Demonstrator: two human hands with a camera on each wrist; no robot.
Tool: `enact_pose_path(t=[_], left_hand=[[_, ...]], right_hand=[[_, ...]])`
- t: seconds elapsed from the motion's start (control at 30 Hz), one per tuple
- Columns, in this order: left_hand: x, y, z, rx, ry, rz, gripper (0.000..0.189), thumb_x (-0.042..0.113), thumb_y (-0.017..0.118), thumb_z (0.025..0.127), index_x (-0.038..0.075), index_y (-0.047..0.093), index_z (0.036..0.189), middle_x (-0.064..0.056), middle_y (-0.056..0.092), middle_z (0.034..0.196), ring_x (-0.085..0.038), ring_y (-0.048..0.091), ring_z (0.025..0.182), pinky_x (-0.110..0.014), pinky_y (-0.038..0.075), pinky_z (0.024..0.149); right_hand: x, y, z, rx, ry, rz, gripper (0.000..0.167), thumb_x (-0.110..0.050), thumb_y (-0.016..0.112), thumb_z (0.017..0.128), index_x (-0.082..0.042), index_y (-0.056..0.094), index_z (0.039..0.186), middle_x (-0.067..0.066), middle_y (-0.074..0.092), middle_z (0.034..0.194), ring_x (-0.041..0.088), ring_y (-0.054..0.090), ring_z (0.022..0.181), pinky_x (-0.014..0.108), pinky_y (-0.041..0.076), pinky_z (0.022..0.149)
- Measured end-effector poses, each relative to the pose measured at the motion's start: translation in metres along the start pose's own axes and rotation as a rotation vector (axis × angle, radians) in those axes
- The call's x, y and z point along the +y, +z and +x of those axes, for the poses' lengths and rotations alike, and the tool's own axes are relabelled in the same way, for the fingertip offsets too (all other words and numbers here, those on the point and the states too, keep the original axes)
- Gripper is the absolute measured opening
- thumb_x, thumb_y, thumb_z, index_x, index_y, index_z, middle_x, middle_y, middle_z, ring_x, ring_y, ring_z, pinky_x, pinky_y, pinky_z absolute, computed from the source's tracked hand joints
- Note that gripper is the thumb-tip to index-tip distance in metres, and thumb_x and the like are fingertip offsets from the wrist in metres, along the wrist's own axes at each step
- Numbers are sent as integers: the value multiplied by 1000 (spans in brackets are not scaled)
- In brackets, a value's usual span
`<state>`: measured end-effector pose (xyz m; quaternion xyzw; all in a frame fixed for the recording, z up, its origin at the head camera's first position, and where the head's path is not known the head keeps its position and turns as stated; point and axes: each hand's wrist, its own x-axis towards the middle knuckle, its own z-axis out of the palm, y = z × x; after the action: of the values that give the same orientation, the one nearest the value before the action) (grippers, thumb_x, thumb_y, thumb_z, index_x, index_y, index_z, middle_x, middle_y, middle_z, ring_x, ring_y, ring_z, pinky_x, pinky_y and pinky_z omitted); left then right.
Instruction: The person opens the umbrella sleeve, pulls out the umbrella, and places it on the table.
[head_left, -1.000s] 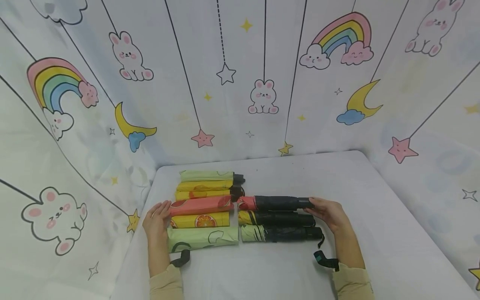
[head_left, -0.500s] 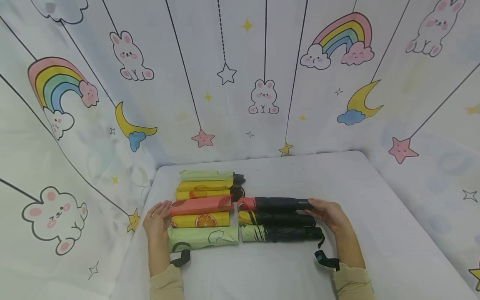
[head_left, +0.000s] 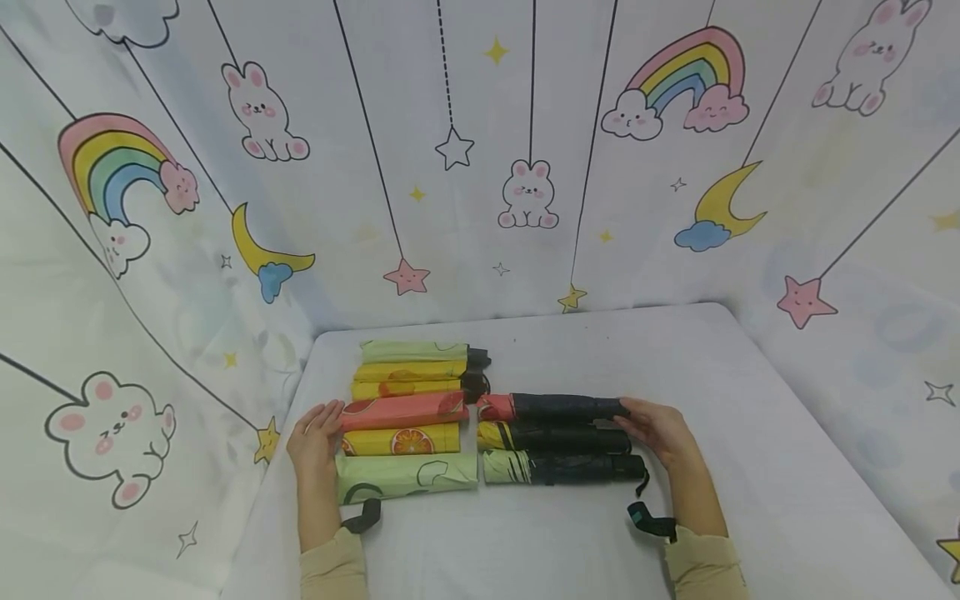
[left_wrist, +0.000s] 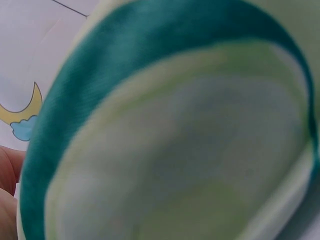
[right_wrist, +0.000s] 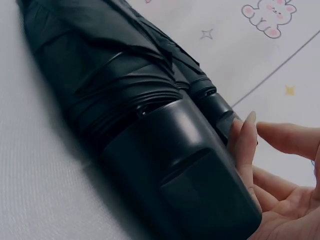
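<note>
In the head view my left hand touches the left end of a red umbrella sleeve with a watermelon print. My right hand has its fingertips at the handle end of a folded red-and-black umbrella, in line with that sleeve. Nearer lie a yellow orange-print sleeve and a pale green sleeve. Beside them are a yellow-and-black umbrella and a green-and-black umbrella, whose black handle fills much of the right wrist view. The green sleeve hides most of my left hand in the left wrist view.
Behind the red sleeve lie several sleeved umbrellas, one green and others yellow, their black handles pointing right. All rest on a white-covered table. A printed curtain stands along the back and sides.
</note>
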<state>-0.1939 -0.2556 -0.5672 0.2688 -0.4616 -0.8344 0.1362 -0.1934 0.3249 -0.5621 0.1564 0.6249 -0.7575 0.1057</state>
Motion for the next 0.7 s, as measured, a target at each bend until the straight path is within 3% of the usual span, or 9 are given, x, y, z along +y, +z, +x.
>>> enact_pose_path(t=[0.3,0.5,0.7], left_hand=[[1,1,-2,3,-2,-7,50,-19,59,95,-4,48,141,-10,75,121,-20,72,116,-24,61,88],[-1,1,2,4,-2,6,55,-16,60,97,-4,44,147,-8,75,123,-21,71,119,-23,60,90],[-2,-1,4,-3,-17,27,54,-13,63,97,-4,45,147,-5,77,117,-15,75,108,-22,61,85]], right_hand=[[-1,1,-3,82,-11,-19,49,-15,69,103,11,55,142,-1,74,111,12,75,94,27,61,91],[-1,0,-1,73,-27,-10,51,-14,67,103,13,51,144,1,73,112,14,76,97,29,61,93],[-4,5,-6,83,-47,-107,58,-25,69,104,8,50,147,15,66,136,14,75,102,28,60,95]])
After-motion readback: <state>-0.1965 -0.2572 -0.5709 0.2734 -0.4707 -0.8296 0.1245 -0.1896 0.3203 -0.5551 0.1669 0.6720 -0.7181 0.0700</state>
